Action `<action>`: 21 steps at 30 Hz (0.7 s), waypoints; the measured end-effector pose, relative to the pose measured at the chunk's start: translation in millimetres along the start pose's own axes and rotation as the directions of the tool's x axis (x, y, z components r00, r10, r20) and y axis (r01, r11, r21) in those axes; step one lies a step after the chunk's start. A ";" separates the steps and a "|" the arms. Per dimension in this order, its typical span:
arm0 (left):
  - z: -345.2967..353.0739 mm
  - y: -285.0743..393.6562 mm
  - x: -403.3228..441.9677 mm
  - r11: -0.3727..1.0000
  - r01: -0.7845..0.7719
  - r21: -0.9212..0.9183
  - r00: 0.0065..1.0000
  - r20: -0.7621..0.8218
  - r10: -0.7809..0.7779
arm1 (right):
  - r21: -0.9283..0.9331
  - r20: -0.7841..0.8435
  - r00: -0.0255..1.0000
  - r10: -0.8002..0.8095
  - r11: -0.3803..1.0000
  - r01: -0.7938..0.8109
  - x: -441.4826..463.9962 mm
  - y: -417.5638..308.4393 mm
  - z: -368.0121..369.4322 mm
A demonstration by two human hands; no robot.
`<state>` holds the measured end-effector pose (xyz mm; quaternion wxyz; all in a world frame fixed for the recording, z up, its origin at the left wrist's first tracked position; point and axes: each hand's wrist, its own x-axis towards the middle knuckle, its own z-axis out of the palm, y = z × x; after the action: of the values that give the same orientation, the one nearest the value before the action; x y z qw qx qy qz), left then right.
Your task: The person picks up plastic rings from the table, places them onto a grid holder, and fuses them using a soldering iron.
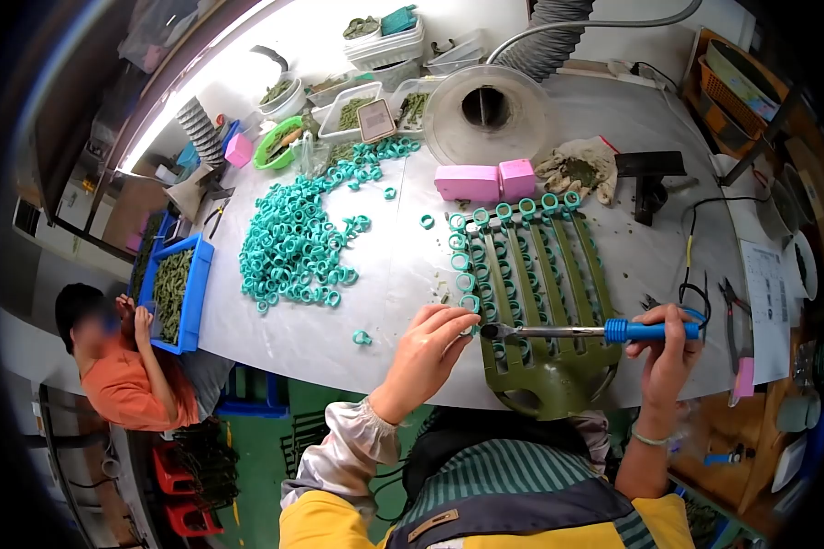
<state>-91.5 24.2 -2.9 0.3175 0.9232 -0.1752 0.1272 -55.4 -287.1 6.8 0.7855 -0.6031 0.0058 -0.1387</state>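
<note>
The right hand (666, 346) is gripping one blue-handled tool (588, 331), partly hiding one green rack (558, 375); the left hand (426, 352) is bunching, its pinch unclear. Two pink blocks (468, 184) are lying beyond.

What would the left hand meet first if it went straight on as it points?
Most likely a teal ring at the left edge of the olive-green frame, just ahead of the left hand; whether they touch is unclear.

Grey tbl (389, 284) w/ teal rings (293, 242).
</note>
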 end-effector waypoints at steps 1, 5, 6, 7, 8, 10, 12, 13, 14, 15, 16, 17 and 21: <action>2.7 0.2 0.8 1.000 0.000 0.001 1.000 0.017 0.000 | 0.010 0.011 1.000 0.002 1.000 -0.002 -0.5 2.2 1.1; 9.9 -0.9 3.8 1.000 -0.013 0.025 0.997 0.072 0.012 | 0.045 0.041 0.999 0.030 0.998 -0.032 -1.9 7.2 8.5; 10.6 -1.1 4.7 0.999 -0.019 0.035 0.997 0.082 0.016 | 0.049 0.045 0.998 0.032 0.998 -0.034 -1.7 7.5 9.5; 10.8 -0.4 5.6 0.999 -0.025 0.040 0.996 0.087 0.022 | 0.052 0.050 0.998 0.036 0.998 -0.038 -1.8 7.7 9.9; 10.6 0.2 6.3 0.999 -0.030 0.044 0.996 0.091 0.025 | 0.012 0.042 0.999 0.026 1.000 -0.026 -2.0 3.4 9.5; 10.5 0.4 7.0 0.998 -0.034 0.053 0.995 0.095 0.029 | 0.009 0.020 1.000 0.011 1.000 -0.011 -0.5 -3.2 1.5; 10.1 0.3 6.1 0.997 -0.031 0.067 0.995 0.099 0.024 | 0.012 -0.021 1.000 -0.001 1.000 0.001 1.5 -9.4 0.1; 6.9 0.7 6.1 1.000 -0.013 0.012 0.997 0.076 0.012 | 0.013 -0.018 1.000 0.004 1.000 -0.004 2.3 -9.8 -1.2; 2.8 1.9 7.3 0.999 0.003 -0.044 0.999 0.052 -0.001 | 0.014 -0.013 1.000 0.007 1.000 -0.007 3.0 -9.2 -5.0; -0.2 2.3 7.4 0.994 0.015 -0.104 1.000 0.028 -0.013 | 0.011 -0.011 1.000 0.008 1.000 -0.008 3.5 -8.7 -7.7; -7.9 -1.2 4.0 0.970 0.143 -0.197 0.988 -0.032 -0.152 | 0.024 -0.010 1.000 0.008 1.000 -0.008 3.5 -8.6 -8.1; -16.9 -19.2 -4.1 0.953 0.266 -0.147 0.955 -0.094 -0.281 | 0.030 -0.002 1.000 -0.001 1.000 0.001 3.5 -7.9 -9.8; -45.0 -76.4 -50.5 0.627 0.540 0.562 0.842 -0.372 -0.392 | 0.045 0.018 1.000 -0.025 0.999 0.025 2.2 -6.8 -11.5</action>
<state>-111.9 121.2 -27.3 0.0176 0.9681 0.1613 0.1911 -56.8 -300.0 10.4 0.7971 -0.5865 -0.0121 -0.1431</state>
